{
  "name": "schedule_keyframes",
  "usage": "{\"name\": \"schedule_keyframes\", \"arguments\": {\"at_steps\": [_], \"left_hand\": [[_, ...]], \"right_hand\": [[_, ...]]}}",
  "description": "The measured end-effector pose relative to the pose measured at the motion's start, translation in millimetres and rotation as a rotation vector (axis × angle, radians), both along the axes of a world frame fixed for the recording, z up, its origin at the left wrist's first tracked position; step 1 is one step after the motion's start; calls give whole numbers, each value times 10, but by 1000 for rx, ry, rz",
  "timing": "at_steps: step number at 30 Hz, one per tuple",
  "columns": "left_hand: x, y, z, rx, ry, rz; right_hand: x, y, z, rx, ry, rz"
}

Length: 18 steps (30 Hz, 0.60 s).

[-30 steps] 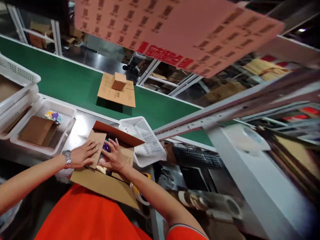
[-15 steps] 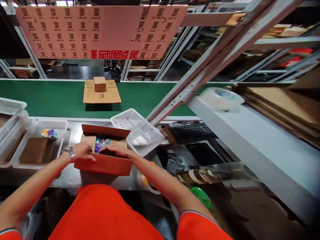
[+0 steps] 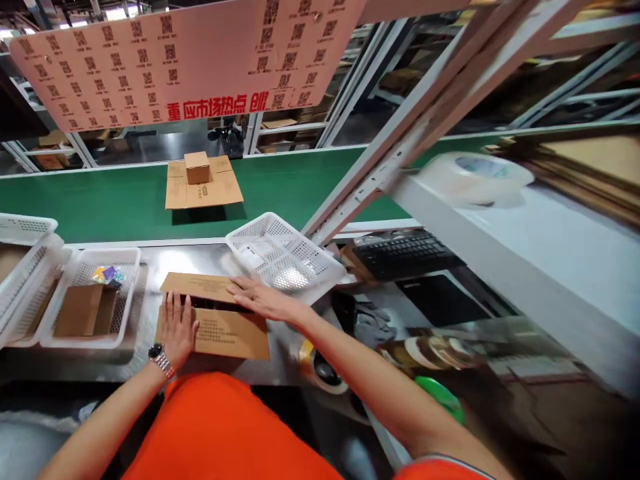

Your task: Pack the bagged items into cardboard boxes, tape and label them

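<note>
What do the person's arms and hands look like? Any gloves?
The left hand and right hand wear no gloves. A watch with a round dark face and shiny silver links is on the left wrist, nothing on the right. The right sleeve is orange with a striped edge; the left one isn't in view.

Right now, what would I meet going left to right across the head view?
White baskets at the edge, another basket holding a brown box, left hand on a carton, right hand on the same carton, black keyboard, stacked cardboard.
</note>
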<state>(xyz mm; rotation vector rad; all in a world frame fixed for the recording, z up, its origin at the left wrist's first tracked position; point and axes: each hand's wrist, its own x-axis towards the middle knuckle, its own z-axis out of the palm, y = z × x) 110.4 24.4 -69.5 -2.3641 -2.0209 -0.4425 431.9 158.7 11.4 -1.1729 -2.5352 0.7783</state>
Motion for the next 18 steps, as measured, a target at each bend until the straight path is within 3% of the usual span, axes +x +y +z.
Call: {"name": "schedule_keyframes", "arguments": {"at_steps": [4, 6, 8, 10, 12, 16, 18], "left_hand": [[25, -23, 54, -108, 59, -330], [-9, 41, 126, -172, 94, -442], [-68, 141, 192, -207, 111, -477], [-143, 260, 242, -228, 112, -525], [-217, 379, 278, -245, 105, -580], [-294, 539, 314, -262, 85, -615], [-299, 562, 308, -260, 66, -619]], "right_hand": [[34, -427, -481, 126, -40, 32], [30, -537, -597, 150, -51, 20], [23, -575, -597, 164, -63, 29], [21, -499, -458, 162, -82, 35], [16, -252, -181, 147, -71, 0], [-139, 613, 478, 196, 131, -220], [-350, 925, 606, 183, 184, -265]]}}
